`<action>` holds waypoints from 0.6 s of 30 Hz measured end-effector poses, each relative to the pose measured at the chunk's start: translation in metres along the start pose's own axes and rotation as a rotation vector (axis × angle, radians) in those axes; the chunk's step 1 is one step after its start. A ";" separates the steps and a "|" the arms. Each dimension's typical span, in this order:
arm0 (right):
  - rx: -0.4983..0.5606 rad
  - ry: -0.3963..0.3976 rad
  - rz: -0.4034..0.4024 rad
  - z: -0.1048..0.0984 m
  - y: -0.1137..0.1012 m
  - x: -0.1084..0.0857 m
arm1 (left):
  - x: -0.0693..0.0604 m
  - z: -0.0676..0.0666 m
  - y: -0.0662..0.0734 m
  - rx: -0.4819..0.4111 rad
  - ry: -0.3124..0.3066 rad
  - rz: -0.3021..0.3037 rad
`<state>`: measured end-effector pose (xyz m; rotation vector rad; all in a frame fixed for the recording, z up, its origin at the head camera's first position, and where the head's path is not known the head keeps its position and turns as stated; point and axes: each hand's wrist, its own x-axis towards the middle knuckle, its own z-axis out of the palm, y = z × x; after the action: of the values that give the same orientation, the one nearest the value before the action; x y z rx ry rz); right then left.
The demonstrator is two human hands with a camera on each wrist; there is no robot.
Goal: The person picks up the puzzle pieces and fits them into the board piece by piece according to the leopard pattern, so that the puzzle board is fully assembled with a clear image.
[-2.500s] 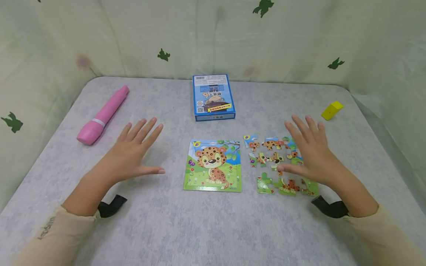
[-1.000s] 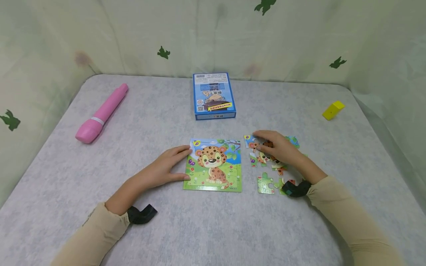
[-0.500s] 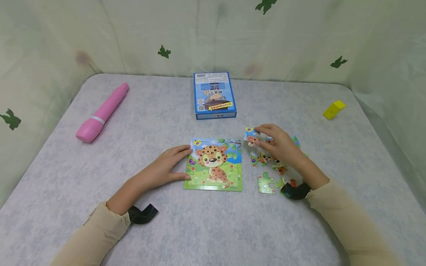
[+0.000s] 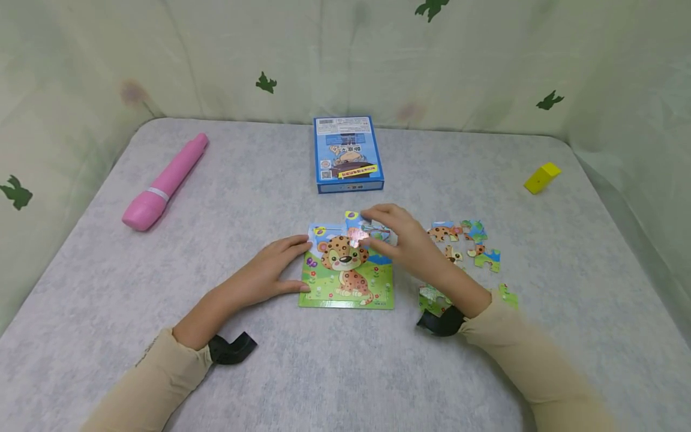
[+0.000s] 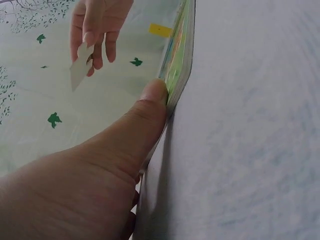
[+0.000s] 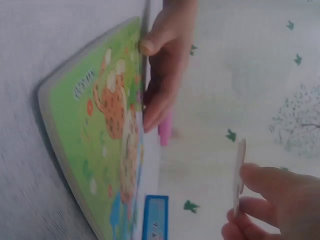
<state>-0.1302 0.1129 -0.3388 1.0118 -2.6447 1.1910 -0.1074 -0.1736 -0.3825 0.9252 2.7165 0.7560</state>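
Head view: the right forearm (image 4: 468,293) is covering some loose pieces (image 4: 475,230), and the right hand (image 4: 410,241) is partly hiding the far right corner of the leopard board (image 4: 345,288). Beyond, a blue box (image 4: 348,156) is lying flat. The right hand is pinching one puzzle piece (image 4: 353,223) above the board; the left hand (image 4: 264,274), fingers relaxed, is touching its left edge.
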 end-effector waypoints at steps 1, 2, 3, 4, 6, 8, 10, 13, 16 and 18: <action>0.001 -0.018 0.007 0.006 0.000 0.002 | 0.000 0.000 0.000 0.002 0.002 0.002; 0.003 -0.040 0.018 0.011 0.000 0.004 | 0.000 0.000 0.000 0.002 0.005 0.005; 0.002 -0.062 0.026 0.017 0.001 0.006 | -0.001 -0.001 0.001 0.002 0.007 0.008; -0.004 -0.083 0.035 0.022 0.001 0.007 | -0.001 -0.001 0.001 0.002 0.008 0.011; -0.026 -0.125 0.055 0.031 0.004 0.009 | -0.001 -0.001 0.002 0.000 0.007 0.015; -0.054 -0.160 0.070 0.038 0.006 0.011 | -0.001 -0.001 0.003 0.002 0.005 0.020; -0.091 -0.183 0.088 0.043 0.008 0.013 | 0.000 -0.001 0.002 0.005 0.001 0.025; -0.139 -0.205 0.100 0.048 0.010 0.016 | 0.000 -0.001 0.002 0.009 0.000 0.029; -0.157 -0.213 0.101 0.050 0.012 0.019 | 0.000 -0.001 0.001 0.009 -0.007 0.026; -0.155 -0.216 0.102 0.052 0.012 0.020 | 0.000 -0.002 0.002 0.009 -0.015 0.020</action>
<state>-0.1433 0.0724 -0.3764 1.0432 -2.9326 0.9219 -0.1072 -0.1729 -0.3799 0.9580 2.7036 0.7374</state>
